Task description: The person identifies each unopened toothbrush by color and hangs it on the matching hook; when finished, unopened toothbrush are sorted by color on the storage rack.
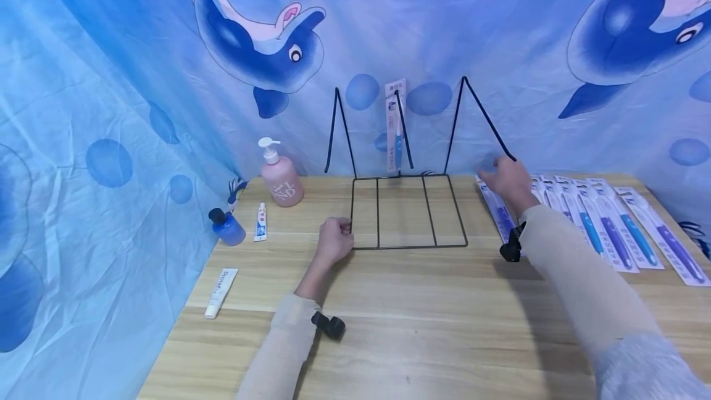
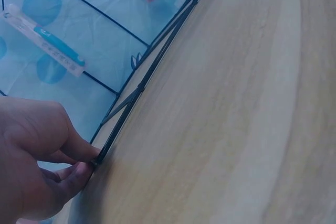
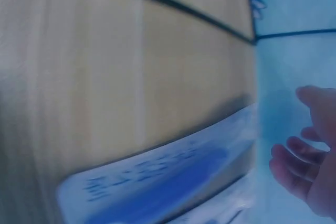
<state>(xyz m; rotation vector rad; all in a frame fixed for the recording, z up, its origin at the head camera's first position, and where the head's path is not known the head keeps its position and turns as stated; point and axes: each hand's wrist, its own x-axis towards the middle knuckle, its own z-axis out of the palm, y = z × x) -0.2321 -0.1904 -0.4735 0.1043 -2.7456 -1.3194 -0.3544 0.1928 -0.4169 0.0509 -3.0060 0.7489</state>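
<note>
Two hands work at a black wire rack (image 1: 408, 212) that sits near the middle of the wooden surface (image 1: 433, 326), its flat grid base lying on the wood and its thin uprights rising at the 12 o'clock side against the blue dolphin-print cloth (image 1: 111, 79). At the base's 9 o'clock corner the left hand (image 1: 333, 241) is curled, and the left wrist view shows its thumb and fingers (image 2: 73, 177) pinching the wire right at that corner, where it meets the wood. Out toward 2 o'clock from the rack, the right hand (image 1: 508, 181) is raised just under the low end of the slanting right-hand wire; its fingers (image 3: 294, 153) are spread and loosely bent with nothing inside them, and whether they touch that wire cannot be told. One packaged toothbrush (image 1: 395, 125) hangs on the rack's middle upright. More packaged toothbrushes lie in a row (image 1: 611, 224) on the surface at 3 o'clock of the rack, the nearest one directly beneath the right hand. At 9 to 10 o'clock of the rack stand a pink pump bottle (image 1: 282, 176), a small blue bottle (image 1: 226, 227) and a small tube (image 1: 261, 222), with a white tube (image 1: 220, 292) lying nearer, at about 8 o'clock.
</note>
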